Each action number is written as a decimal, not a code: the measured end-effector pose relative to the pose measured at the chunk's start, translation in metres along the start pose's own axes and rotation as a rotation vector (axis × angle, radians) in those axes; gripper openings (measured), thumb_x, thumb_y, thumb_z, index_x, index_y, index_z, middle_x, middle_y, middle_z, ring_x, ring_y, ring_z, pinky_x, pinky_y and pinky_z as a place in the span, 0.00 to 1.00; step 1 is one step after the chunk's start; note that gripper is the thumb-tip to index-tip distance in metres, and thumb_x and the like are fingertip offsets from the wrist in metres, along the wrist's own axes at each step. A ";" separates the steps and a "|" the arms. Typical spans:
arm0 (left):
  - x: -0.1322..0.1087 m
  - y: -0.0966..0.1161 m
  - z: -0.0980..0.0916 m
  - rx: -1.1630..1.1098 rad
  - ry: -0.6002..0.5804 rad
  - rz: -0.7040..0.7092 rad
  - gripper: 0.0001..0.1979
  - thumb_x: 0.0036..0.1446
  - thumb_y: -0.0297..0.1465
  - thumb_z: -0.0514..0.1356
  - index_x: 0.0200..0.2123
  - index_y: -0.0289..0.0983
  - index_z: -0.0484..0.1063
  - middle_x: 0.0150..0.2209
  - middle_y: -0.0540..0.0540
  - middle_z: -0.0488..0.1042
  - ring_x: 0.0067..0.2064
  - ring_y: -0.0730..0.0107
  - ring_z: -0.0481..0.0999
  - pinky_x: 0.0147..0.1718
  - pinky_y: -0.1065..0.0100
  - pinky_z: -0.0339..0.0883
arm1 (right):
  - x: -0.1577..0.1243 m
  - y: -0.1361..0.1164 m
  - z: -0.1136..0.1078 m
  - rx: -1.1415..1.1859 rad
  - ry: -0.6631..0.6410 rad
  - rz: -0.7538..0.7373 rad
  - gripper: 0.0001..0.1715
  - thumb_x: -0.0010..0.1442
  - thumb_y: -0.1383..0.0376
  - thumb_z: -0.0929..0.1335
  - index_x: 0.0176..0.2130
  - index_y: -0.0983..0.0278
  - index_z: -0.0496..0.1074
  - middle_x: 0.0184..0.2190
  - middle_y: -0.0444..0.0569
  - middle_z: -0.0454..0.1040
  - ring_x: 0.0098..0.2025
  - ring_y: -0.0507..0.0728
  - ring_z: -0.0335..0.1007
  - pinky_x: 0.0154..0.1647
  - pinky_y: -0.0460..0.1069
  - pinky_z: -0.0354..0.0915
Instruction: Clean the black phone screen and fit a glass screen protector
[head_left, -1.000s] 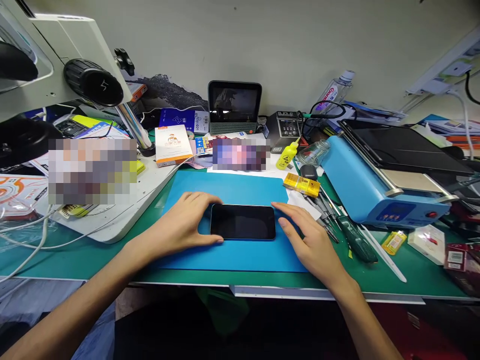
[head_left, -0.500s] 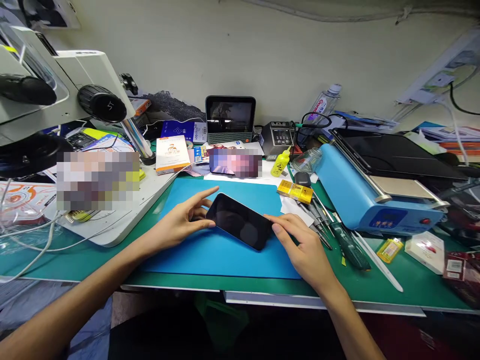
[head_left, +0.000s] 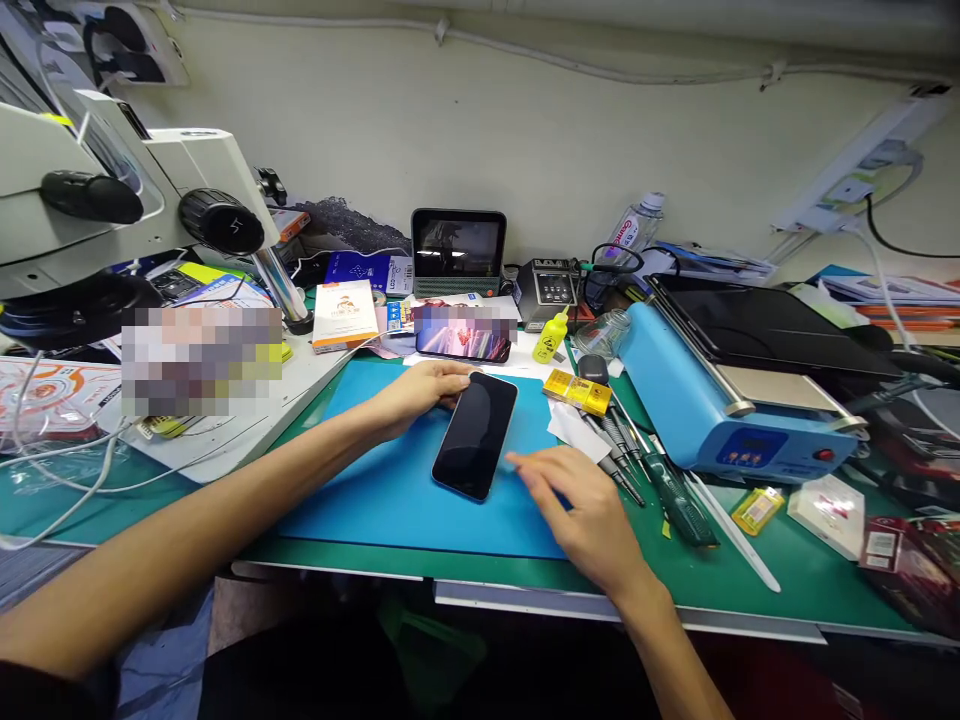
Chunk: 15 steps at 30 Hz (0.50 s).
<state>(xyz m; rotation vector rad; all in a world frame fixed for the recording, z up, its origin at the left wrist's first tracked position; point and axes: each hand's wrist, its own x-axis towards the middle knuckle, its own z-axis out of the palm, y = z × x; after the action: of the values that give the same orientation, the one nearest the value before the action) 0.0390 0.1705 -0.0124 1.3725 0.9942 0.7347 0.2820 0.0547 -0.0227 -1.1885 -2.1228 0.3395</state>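
Note:
A black smartphone [head_left: 475, 436] with a dark screen is tilted over the blue mat [head_left: 360, 500], its long side running from upper right to lower left. My left hand [head_left: 427, 390] grips it by the top left corner, thumb at the edge and the other fingers partly hidden behind. Just off the phone's lower right edge is my right hand [head_left: 577, 500]. Its fingers are partly extended, slightly blurred, and hold nothing that I can see. Beyond the mat lies a second phone [head_left: 461, 340] with a lit, colourful screen.
On the left stands a microscope [head_left: 217, 220] on a white base. A blue machine [head_left: 720, 420] occupies the right. Screwdrivers [head_left: 679, 500], yellow boxes [head_left: 577, 390] and a yellow bottle [head_left: 551, 335] lie or stand right of the mat. A small display [head_left: 459, 250] is at the back.
The phone has turned from slanting down rightward to nearly upright in view. My left hand has shifted to its top corner. My right hand has come off its edge. The camera view has shifted slightly.

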 end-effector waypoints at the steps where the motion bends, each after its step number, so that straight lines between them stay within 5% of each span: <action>1: 0.006 0.003 0.007 0.048 -0.010 0.005 0.22 0.61 0.47 0.62 0.47 0.35 0.79 0.47 0.39 0.82 0.45 0.60 0.79 0.44 0.61 0.71 | -0.001 0.002 -0.001 -0.060 0.130 0.047 0.15 0.74 0.62 0.64 0.50 0.57 0.80 0.45 0.50 0.81 0.48 0.61 0.77 0.52 0.58 0.71; 4: 0.013 0.011 0.032 0.230 -0.025 0.024 0.24 0.60 0.51 0.62 0.44 0.37 0.79 0.49 0.39 0.80 0.50 0.52 0.77 0.48 0.57 0.70 | -0.005 0.013 -0.005 -0.356 0.363 0.173 0.18 0.74 0.59 0.63 0.56 0.60 0.76 0.49 0.57 0.79 0.51 0.67 0.74 0.53 0.62 0.70; 7: 0.005 0.011 0.058 0.430 -0.043 0.072 0.42 0.39 0.52 0.76 0.53 0.34 0.75 0.53 0.34 0.76 0.57 0.38 0.72 0.54 0.50 0.67 | -0.008 0.026 -0.010 -0.603 0.266 0.182 0.23 0.73 0.56 0.63 0.57 0.66 0.75 0.48 0.62 0.77 0.48 0.70 0.72 0.49 0.65 0.69; 10: -0.012 0.008 0.078 0.983 -0.057 0.238 0.60 0.42 0.47 0.77 0.71 0.29 0.55 0.60 0.25 0.69 0.60 0.32 0.69 0.56 0.45 0.66 | -0.008 0.034 -0.012 -0.682 0.167 0.150 0.22 0.74 0.58 0.62 0.56 0.67 0.76 0.45 0.61 0.77 0.45 0.69 0.71 0.46 0.63 0.67; 15: -0.038 0.007 0.070 1.143 -0.174 0.379 0.47 0.60 0.33 0.64 0.75 0.28 0.45 0.64 0.28 0.69 0.60 0.38 0.69 0.57 0.46 0.65 | -0.005 0.032 -0.014 -0.668 0.202 0.134 0.16 0.73 0.63 0.62 0.48 0.63 0.78 0.40 0.56 0.80 0.44 0.66 0.73 0.44 0.60 0.66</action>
<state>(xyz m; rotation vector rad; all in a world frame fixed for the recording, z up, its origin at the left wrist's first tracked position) 0.0861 0.1058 -0.0052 2.6141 1.0544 0.2546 0.3141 0.0666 -0.0304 -1.6534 -2.0348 -0.4574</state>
